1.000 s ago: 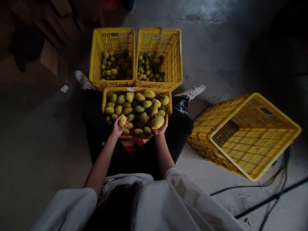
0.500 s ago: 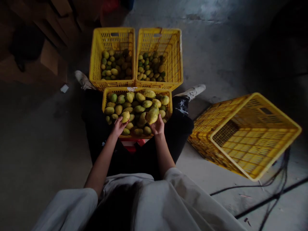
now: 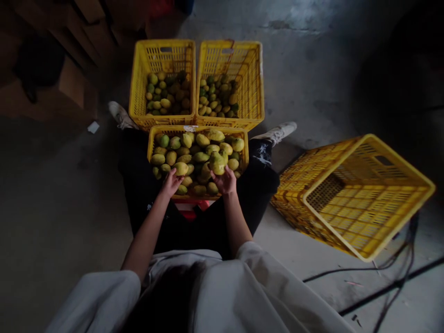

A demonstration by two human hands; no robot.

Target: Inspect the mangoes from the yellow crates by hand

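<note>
Between my knees stands a yellow crate holding many yellow-green fruits. My left hand grips a yellow fruit over the crate's near left part. In my right hand is a larger yellow-green fruit, raised above the crate's near right part. Both hands have their fingers around the lower sides of the fruits. Beyond this crate, a left yellow crate and a right yellow crate stand side by side, each with smaller green and yellow fruits at the bottom.
An empty yellow crate lies tilted on the floor at the right, near black cables. Cardboard boxes are stacked at the upper left. My shoes rest beside the crates.
The fruit in my right hand has been turned, showing another side, and sits slightly farther left. The fruit in my left hand has also turned a little.
</note>
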